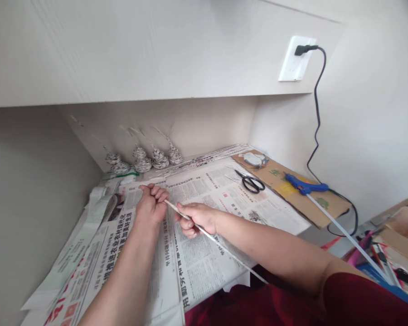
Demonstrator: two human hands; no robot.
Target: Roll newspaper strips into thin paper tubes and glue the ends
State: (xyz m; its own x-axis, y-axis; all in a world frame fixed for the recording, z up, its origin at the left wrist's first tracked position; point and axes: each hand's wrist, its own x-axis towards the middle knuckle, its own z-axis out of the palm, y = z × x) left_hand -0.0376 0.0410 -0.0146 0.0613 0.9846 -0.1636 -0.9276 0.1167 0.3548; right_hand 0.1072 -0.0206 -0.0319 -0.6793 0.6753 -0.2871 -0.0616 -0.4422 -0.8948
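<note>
A thin rolled paper stick (221, 246) slants from between my hands down toward my lap. My left hand (152, 203) is closed around its upper end, knuckles up. Farther down the stick, my right hand (196, 219) pinches it between thumb and fingers. What lies inside the left fist is hidden. Beneath both hands, newspaper sheets (204, 271) cover the tabletop. Beyond my right hand lie black-handled scissors (253, 183), their blades pointing away to the left.
Several woven paper gourds (159, 158) stand at the back left beside a bundle of paper sticks (204, 160). On the right, a blue glue gun (305, 184) rests on cardboard (282, 179), its cord running to a wall socket (297, 59). A shelf panel (139, 54) overhangs the back.
</note>
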